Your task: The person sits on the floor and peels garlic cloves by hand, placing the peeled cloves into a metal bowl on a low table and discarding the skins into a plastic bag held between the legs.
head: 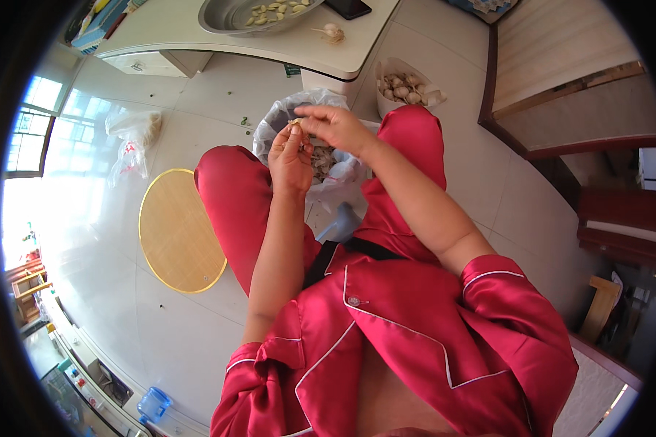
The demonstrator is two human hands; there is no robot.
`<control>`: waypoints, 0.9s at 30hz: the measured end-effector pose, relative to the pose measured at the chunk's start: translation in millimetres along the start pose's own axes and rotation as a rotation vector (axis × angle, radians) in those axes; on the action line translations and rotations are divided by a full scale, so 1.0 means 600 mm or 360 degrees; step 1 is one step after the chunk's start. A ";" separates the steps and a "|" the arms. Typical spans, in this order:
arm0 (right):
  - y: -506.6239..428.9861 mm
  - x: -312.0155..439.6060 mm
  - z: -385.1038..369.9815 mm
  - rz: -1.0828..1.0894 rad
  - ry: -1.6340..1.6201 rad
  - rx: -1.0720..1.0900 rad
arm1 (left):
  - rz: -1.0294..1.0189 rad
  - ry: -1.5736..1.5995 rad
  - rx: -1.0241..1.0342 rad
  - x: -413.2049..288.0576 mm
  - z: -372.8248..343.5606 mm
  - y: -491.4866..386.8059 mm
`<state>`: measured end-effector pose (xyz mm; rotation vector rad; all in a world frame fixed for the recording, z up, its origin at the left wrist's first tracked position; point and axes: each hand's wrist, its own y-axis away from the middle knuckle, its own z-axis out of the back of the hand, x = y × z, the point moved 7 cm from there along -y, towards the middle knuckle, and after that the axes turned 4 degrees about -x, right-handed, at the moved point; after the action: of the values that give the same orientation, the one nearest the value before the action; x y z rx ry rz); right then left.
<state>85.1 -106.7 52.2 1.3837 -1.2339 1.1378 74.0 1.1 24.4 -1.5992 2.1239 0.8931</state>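
Note:
My left hand point(292, 164) holds a small garlic clove point(296, 122) upright between its thumb and fingers. My right hand point(339, 128) reaches in from the right, its index finger stretched out above the clove and its other fingers close beside it. Whether these fingers grip the clove or only touch it is unclear. Both hands hover over a bin lined with a white plastic bag point(265, 128), where papery garlic skins point(323, 164) lie between my knees.
A metal basin point(218, 22) of peeled cloves point(276, 12), a garlic bulb point(331, 33) and a dark phone point(350, 7) rest on the table point(169, 33). A white container point(385, 104) holds whole bulbs point(407, 87). At left are a round yellow-rimmed board point(180, 229) and a plastic bag point(134, 131).

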 end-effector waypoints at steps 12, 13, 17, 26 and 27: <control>0.054 0.008 -0.014 0.0134 0.0122 -0.0183 | -0.0170 -0.0550 -0.0183 -0.013 0.010 0.030; 0.055 0.008 -0.012 0.0200 0.0153 -0.0233 | -0.0234 -0.0712 -0.0260 -0.019 0.015 0.033; 0.062 0.014 -0.012 0.0389 0.0359 -0.0373 | -0.0619 -0.1055 -0.0278 -0.041 -0.002 0.052; 0.078 0.056 -0.024 0.0909 0.0958 -0.0331 | 0.0079 -0.0709 -0.0234 -0.028 0.006 0.049; 0.084 0.063 -0.029 0.0942 0.0991 -0.0302 | 0.0129 -0.0679 -0.0279 -0.029 0.010 0.052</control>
<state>36.5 -97.9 94.7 0.4456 -1.2591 1.6412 49.7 23.3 38.9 -1.2600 1.8591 1.3428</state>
